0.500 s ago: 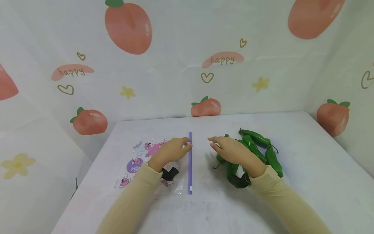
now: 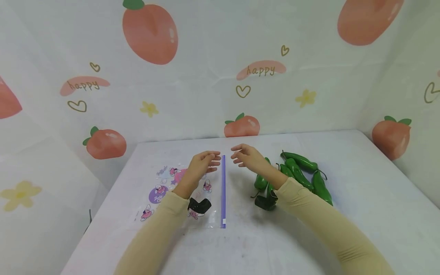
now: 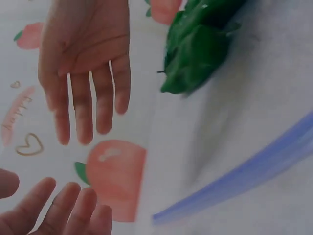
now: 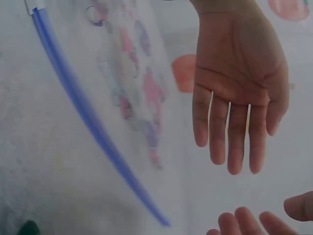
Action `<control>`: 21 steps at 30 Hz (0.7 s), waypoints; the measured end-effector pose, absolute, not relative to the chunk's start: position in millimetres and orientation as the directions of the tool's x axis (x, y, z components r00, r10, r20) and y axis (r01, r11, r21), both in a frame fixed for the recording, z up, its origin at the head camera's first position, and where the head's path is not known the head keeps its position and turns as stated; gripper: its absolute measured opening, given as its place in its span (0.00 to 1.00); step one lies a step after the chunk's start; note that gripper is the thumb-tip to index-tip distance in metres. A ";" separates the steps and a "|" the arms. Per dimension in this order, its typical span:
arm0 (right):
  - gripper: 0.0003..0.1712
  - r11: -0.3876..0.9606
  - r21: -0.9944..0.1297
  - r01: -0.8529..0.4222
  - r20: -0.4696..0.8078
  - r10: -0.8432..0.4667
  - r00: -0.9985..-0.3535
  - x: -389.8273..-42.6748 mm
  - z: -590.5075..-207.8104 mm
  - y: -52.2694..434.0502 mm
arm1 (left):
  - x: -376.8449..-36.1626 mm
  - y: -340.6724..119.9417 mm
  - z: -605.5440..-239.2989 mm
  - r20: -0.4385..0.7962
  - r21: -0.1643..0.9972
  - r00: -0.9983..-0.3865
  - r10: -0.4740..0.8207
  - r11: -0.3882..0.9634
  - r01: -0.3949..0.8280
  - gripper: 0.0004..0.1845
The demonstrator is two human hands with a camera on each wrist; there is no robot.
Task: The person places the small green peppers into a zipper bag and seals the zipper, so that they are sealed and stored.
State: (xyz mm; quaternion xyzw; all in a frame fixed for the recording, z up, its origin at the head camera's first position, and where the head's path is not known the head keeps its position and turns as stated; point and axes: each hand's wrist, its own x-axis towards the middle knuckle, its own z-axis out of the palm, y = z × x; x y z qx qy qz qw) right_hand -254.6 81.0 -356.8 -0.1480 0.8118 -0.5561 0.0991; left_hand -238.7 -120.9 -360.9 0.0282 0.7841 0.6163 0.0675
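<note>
Lying flat on the desk [image 2: 361,179], left of centre, a clear zip bag [image 2: 185,191] printed with pink and purple cartoon figures; its blue zip strip [image 2: 223,191] runs front to back along the bag's right edge, a small white slider at the near end. Left hand [image 2: 203,164] hovers above the bag's far right part, just left of the strip, fingers relaxed and slightly bent, holding nothing; whether the fingertips touch the plastic cannot be told. Right hand [image 2: 247,157] hovers just right of the strip's far end, fingers straight and loosely spread, also holding nothing. The two hands face each other palm to palm across the strip, near but apart. Wrist views confirm this: each shows the opposite open palm, fingers extended.

Green chili peppers [image 2: 302,173] lie in a loose pile on the desk right of centre, under and beyond the right forearm, well apart from the bag. Both arms wear beige sleeves [image 2: 154,236]; a black strap sits at each wrist. Desk surface white, somewhat smudged near the front edge. Behind and to both sides, a white backdrop [image 2: 206,76] printed with peaches, hearts, yellow flowers and the word "happy".
</note>
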 end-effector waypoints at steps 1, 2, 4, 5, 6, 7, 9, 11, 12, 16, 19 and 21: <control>0.20 0.345 -0.934 -0.091 -0.033 -0.339 -0.940 -257.7 -360.7 77.2 | -239.6 -120.5 -365.3 -0.099 0.972 -0.989 0.115 0.226 -0.071 0.20; 0.21 0.354 -0.934 -0.052 -0.072 -0.329 -0.941 -260.4 -364.9 73.5 | -240.7 -120.3 -369.6 -0.127 0.971 -0.986 0.104 0.218 -0.102 0.20; 0.22 0.373 -0.927 0.030 -0.152 -0.305 -0.940 -264.6 -373.2 66.3 | -242.6 -119.7 -377.5 -0.174 0.967 -0.981 0.081 0.201 -0.155 0.20; 0.22 0.385 -0.921 0.065 -0.188 -0.291 -0.938 -265.8 -376.7 63.0 | -243.2 -119.4 -380.5 -0.197 0.963 -0.978 0.073 0.200 -0.180 0.20; 0.22 0.392 -0.915 0.095 -0.217 -0.280 -0.935 -267.0 -380.0 59.8 | -244.2 -118.9 -383.5 -0.215 0.959 -0.975 0.064 0.200 -0.198 0.20; 0.22 0.407 -0.906 0.117 -0.242 -0.271 -0.932 -267.6 -382.7 57.0 | -244.9 -118.4 -386.2 -0.232 0.955 -0.971 0.058 0.204 -0.216 0.20; 0.21 0.438 -0.888 0.141 -0.274 -0.256 -0.927 -268.5 -387.6 52.6 | -246.7 -117.2 -390.3 -0.271 0.943 -0.962 0.040 0.209 -0.257 0.19; 0.21 0.472 -0.869 0.144 -0.289 -0.250 -0.924 -269.1 -391.5 49.5 | -248.8 -115.6 -393.7 -0.307 0.931 -0.951 0.040 0.220 -0.291 0.18; 0.20 0.490 -0.860 0.141 -0.294 -0.250 -0.923 -269.9 -394.0 48.2 | -250.3 -114.8 -395.7 -0.322 0.925 -0.946 0.038 0.225 -0.306 0.18; 0.19 0.542 -0.832 0.115 -0.298 -0.263 -0.917 -272.8 -403.0 44.4 | -256.6 -113.8 -402.9 -0.362 0.910 -0.931 0.049 0.234 -0.342 0.18; 0.20 0.579 -0.811 0.084 -0.296 -0.283 -0.912 -274.9 -406.5 41.9 | -261.8 -115.7 -408.4 -0.390 0.898 -0.920 0.047 0.240 -0.368 0.18; 0.23 0.604 -0.794 0.067 -0.300 -0.294 -0.908 -275.8 -406.9 40.5 | -264.8 -117.5 -411.1 -0.408 0.889 -0.912 0.043 0.247 -0.385 0.17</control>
